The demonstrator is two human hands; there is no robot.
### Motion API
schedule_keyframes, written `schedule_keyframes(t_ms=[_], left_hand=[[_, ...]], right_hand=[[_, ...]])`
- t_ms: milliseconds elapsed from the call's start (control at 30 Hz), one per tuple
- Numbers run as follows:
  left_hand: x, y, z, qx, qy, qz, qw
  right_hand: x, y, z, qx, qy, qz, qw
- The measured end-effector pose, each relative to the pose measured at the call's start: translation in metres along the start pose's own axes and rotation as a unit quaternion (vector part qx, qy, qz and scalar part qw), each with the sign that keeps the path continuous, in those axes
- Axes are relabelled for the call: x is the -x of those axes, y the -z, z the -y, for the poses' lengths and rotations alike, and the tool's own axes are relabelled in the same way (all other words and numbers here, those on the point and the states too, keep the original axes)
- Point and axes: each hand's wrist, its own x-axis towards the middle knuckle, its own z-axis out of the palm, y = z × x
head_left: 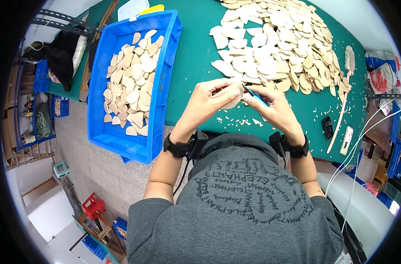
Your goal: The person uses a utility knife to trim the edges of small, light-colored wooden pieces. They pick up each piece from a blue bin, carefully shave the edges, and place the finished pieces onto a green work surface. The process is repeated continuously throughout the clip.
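Note:
My left hand [205, 104] is closed on a flat, rounded beige piece [231, 104], thumb on its upper face. Close beside it, my right hand [276, 109] grips a slim blue-and-black hand tool [257, 97], its dark end toward the piece. The tool's tip is too small to make out, so I cannot tell whether it touches. Just beyond both hands spreads a large heap of similar beige pieces [279, 48]. Small pale shavings [238, 121] lie on the green tabletop [194, 57] between my hands and my body.
On the left stands a blue tray [168, 70] with many beige pieces inside. To the right lie a black object [327, 127], a white remote-like device [346, 140] and a long-handled brush [341, 112]. White cables [358, 143] hang at the table's right side. A red stool [93, 206] stands on the floor.

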Motion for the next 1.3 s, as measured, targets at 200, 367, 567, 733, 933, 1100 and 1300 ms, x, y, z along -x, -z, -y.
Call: schedule_keyframes(t_ms=[200, 367, 567, 733, 933, 1100, 1300], left_hand=[[-0.001, -0.002, 0.0, -0.041, -0.007, 0.001, 0.999], [-0.002, -0.002, -0.005, -0.041, -0.004, 0.006, 0.999], [-0.004, 0.003, 0.001, -0.009, 0.013, 0.018, 1.0], [-0.004, 0.017, 0.01, -0.014, 0.024, -0.001, 1.0], [0.014, 0.138, 0.057, -0.404, -0.03, -0.352, 0.844], [-0.049, 0.106, 0.104, -0.468, -0.009, -0.322, 0.823], [-0.138, 0.043, 0.175, -0.465, 0.077, -0.233, 0.85]], right_hand=[[0.001, 0.002, 0.003, 0.016, -0.015, -0.011, 1.0], [0.0, 0.004, -0.003, 0.026, -0.002, -0.016, 1.0], [-0.004, -0.003, -0.013, -0.006, 0.025, -0.024, 0.999], [-0.008, -0.006, -0.011, -0.039, 0.017, -0.042, 0.998], [-0.004, 0.005, -0.027, -0.047, -0.059, -0.064, 0.995], [-0.004, 0.009, -0.032, -0.053, -0.084, -0.054, 0.994], [-0.002, 0.016, -0.035, -0.033, -0.106, -0.063, 0.992]])
